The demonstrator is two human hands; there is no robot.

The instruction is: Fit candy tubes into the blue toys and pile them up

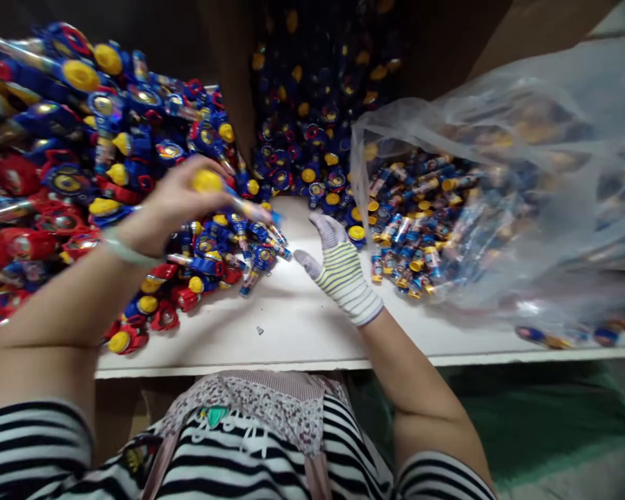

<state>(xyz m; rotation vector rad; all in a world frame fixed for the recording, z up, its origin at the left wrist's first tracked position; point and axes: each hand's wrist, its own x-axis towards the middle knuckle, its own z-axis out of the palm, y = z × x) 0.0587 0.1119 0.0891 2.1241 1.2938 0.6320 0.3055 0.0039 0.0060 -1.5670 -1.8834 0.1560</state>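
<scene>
Left hand (174, 201) is hovering above the left part of the flat white tabletop (302, 326), bare, fingers curling closed round a slim blue plastic toy stick with a round yellow cap (239, 201), pinching it near the cap end. The toy stick is sitting clear of the tabletop, its long axis running diagonally: yellow cap pointing up-left into the hand, thin printed end pointing down-right toward the tabletop's middle. That tip is showing blurred, so its detail cannot be told. Right hand (338, 267), wearing a white knit glove with yellow-green stripes and grey fingertips, is lying over the tabletop's centre, fingers spreading loosely open and pointing away from the person, gripping nothing, apart from the toy stick. A big heap of blue and red plastic toys with yellow discs (83, 153) is covering the tabletop's left side and spilling under the left hand, crowding the space just below the stick. A darker pile of the same blue toys (312, 139) is filling the tabletop's far edge. A clear crinkled plastic bag (526, 173) is lying on the tabletop's right side, with small yellow-capped printed tubes (411, 236) spilling out just beside the gloved fingers. A small dark speck (260, 330) is sitting on bare tabletop near the front edge.
</scene>
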